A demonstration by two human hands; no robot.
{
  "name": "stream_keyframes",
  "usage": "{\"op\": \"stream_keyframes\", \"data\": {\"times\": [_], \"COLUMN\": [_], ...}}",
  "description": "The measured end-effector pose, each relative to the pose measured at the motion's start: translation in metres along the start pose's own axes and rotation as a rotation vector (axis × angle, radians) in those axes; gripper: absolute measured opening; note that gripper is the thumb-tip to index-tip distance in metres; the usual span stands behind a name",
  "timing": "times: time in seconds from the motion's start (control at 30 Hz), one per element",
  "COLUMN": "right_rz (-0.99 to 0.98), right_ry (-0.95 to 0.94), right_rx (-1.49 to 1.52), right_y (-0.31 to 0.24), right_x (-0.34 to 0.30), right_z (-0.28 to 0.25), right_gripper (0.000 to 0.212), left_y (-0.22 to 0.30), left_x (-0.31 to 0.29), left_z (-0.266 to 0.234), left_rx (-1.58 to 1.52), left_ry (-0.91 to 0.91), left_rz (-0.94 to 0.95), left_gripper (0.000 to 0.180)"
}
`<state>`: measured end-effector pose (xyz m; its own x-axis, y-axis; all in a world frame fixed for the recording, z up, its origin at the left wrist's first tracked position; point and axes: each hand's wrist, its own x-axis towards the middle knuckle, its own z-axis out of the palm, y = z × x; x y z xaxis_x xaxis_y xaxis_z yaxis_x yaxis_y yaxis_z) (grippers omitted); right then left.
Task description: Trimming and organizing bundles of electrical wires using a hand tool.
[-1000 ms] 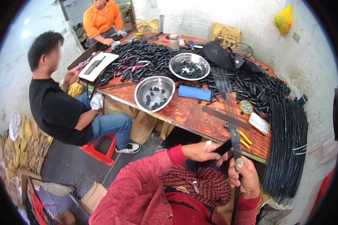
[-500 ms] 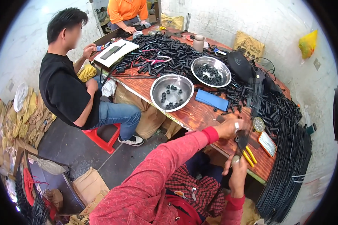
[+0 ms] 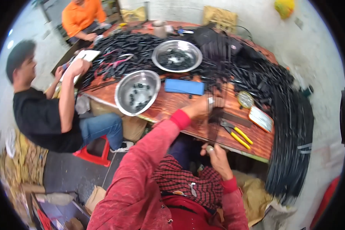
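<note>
A bundle of long, thin black strands (image 3: pixel 214 132) stands nearly upright over the table's front edge. Its upper end is smeared by motion. My left hand (image 3: pixel 201 107), with a ring on one finger, is closed around the bundle's middle. Lower down, past the table edge, my right hand (image 3: pixel 220 161) grips the bottom end of the same strands. Just right of them lie wire pliers (image 3: pixel 235 134) with yellow handles and a flat dark bar (image 3: pixel 237 119). A blue oblong case (image 3: pixel 184 87) sits beyond my left hand.
Two steel bowls, a nearer one (image 3: pixel 119 94) and a farther one (image 3: pixel 197 57), hold small black parts. Black tubes (image 3: pixel 122 48) heap across the table. Long black strands (image 3: pixel 291 153) hang off its right end, near a round tin (image 3: pixel 245 99) and an orange-rimmed mirror (image 3: pixel 261 119). A co-worker (image 3: pixel 46 119) sits left.
My view has swung right, so the table and bowls appear farther left. Both hands keep hold of the strands. The seated co-worker's arm is now raised over the white pad.
</note>
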<state>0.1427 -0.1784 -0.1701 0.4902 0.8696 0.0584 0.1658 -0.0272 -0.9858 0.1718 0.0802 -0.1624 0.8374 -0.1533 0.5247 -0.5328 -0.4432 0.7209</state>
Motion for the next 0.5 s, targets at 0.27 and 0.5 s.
{"op": "stream_keyframes", "data": {"times": [0.27,0.5], "right_rz": [0.087,0.001], "right_ry": [0.054,0.113], "right_rx": [-0.136,-0.113], "right_y": [0.111,0.105], "right_x": [-0.017,-0.007], "right_z": [0.019,0.024], "right_gripper": [0.022,0.019], "left_y": [0.031,0.041], "left_x": [-0.010,-0.016], "left_z": [0.030,0.019], "left_rx": [0.449,0.603], "left_ry": [-0.007,-0.240], "left_rz": [0.064,0.126], "left_gripper": [0.048,0.073]}}
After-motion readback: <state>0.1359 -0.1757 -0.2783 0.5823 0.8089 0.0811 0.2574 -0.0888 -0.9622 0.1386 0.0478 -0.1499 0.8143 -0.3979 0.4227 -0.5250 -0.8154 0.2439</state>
